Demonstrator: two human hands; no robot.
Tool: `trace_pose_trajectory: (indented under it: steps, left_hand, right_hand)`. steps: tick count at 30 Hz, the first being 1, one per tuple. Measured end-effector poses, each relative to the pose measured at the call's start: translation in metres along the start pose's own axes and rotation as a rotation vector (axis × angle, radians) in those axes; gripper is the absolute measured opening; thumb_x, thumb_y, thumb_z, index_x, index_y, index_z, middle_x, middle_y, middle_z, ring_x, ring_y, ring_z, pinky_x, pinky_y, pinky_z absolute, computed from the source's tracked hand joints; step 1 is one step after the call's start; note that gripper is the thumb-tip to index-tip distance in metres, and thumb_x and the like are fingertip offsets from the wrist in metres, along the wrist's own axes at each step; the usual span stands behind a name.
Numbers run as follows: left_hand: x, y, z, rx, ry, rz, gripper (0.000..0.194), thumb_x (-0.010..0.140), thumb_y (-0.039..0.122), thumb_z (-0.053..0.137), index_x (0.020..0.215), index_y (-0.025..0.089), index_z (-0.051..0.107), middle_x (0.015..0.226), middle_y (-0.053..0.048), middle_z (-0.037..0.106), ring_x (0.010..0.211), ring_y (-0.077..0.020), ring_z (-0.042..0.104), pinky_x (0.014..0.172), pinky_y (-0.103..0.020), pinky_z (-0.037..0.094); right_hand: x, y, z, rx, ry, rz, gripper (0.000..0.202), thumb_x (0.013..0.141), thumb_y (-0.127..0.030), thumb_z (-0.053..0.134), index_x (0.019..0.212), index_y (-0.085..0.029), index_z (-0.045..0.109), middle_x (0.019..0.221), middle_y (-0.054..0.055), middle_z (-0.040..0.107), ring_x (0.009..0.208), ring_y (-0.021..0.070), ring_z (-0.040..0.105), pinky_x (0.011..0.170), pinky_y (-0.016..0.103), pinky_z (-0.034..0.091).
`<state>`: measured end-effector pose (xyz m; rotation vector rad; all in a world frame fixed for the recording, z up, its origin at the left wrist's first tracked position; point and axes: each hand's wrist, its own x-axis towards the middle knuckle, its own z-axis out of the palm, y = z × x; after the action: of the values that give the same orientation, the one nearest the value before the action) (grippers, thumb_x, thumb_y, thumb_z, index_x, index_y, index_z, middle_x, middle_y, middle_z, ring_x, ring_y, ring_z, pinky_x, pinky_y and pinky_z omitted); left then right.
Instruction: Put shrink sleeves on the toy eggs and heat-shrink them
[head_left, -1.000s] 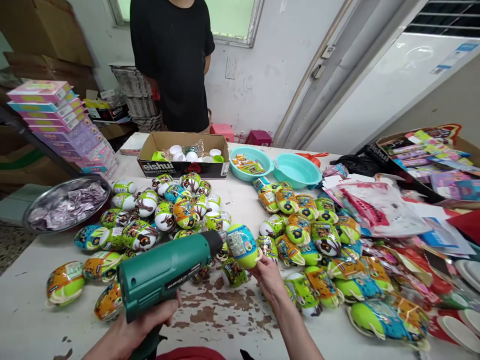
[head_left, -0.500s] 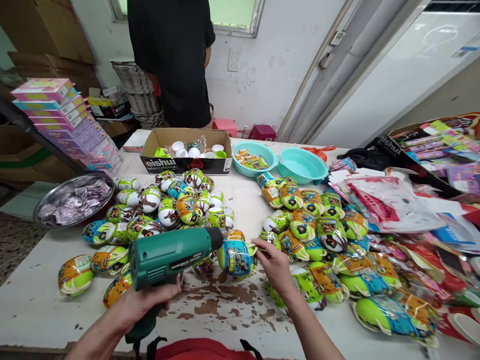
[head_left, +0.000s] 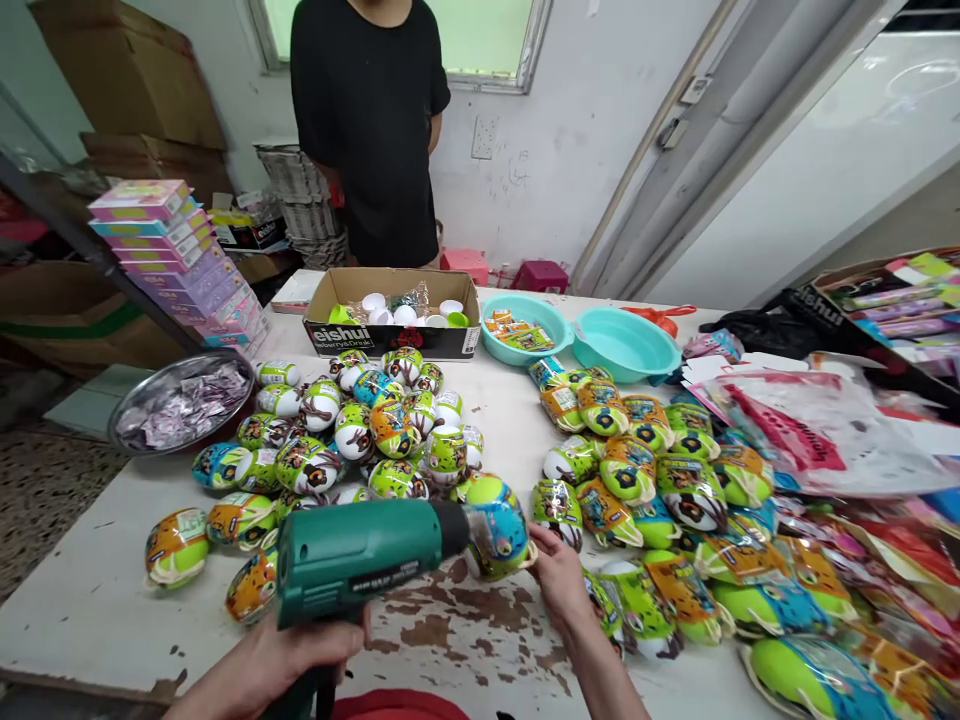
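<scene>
My left hand (head_left: 307,645) is wrapped round the handle of a green heat gun (head_left: 360,555), which points to the right. Close to its dark nozzle hangs a plastic toy egg (head_left: 499,520) in a blue and green printed sleeve, tilted above the table. My right hand (head_left: 559,575) pinches the egg's right end, where a pale cord shows; the exact grip is partly hidden. To the left lies a heap of similar wrapped eggs (head_left: 394,428). A second group of wrapped eggs (head_left: 628,468) spreads to the right of my right hand, several with pale cords.
A metal bowl of small sachets (head_left: 251,385) stands far left, beside stacked boxes (head_left: 187,260). An open carton (head_left: 322,340) holds egg halves. Two turquoise basins (head_left: 626,345) stand behind the right eggs. Plastic bags (head_left: 832,420) crowd the right side. A person in black (head_left: 371,130) stands opposite.
The egg in my right hand has turned and tilted, showing more green on top. The heat gun's nozzle now points at its left side. The camera view has shifted.
</scene>
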<state>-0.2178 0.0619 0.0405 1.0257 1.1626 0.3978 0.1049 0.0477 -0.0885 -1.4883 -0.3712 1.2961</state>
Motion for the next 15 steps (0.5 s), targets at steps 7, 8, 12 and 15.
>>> trace_pose_trajectory:
  steps: [7,8,12,15]
  left_hand:
    - [-0.009,-0.006,-0.015,-0.042,0.087,0.029,0.031,0.069,0.043,0.068,0.082,0.015,0.07,0.073,-0.005,0.066,0.06,-0.0163,0.055,0.06,-0.028,0.046]
    - [-0.011,-0.007,-0.019,-0.051,0.084,0.019,0.03,0.069,0.042,0.069,0.082,0.015,0.07,0.076,-0.005,0.067,0.06,-0.0162,0.055,0.06,-0.029,0.046]
    - [-0.02,-0.012,-0.026,-0.107,0.087,0.04,0.029,0.067,0.039,0.07,0.082,0.015,0.072,0.081,-0.006,0.069,0.06,-0.0174,0.057,0.061,-0.03,0.048]
    - [-0.022,-0.011,-0.026,-0.158,0.225,0.09,0.026,0.068,0.039,0.069,0.079,0.016,0.072,0.08,-0.006,0.069,0.06,-0.0174,0.056,0.059,-0.03,0.049]
  right_hand:
    - [-0.001,-0.006,0.005,-0.052,-0.189,0.072,0.036,0.048,-0.028,0.083,0.081,-0.017,0.075,0.078,0.008,0.074,0.073,0.0258,0.069,0.064,0.033,0.055]
    - [0.001,-0.006,0.007,-0.054,-0.166,0.063,0.036,0.048,-0.029,0.084,0.08,-0.016,0.075,0.077,0.008,0.074,0.072,0.0258,0.069,0.063,0.033,0.055]
    - [0.007,-0.01,0.025,-0.062,-0.11,0.063,0.04,0.044,-0.03,0.086,0.08,-0.016,0.074,0.077,0.007,0.074,0.067,0.024,0.069,0.062,0.032,0.056]
    - [0.013,-0.021,0.047,-0.007,-0.121,0.039,0.043,0.043,-0.03,0.087,0.081,-0.016,0.073,0.079,0.007,0.074,0.067,0.0228,0.069,0.062,0.032,0.057]
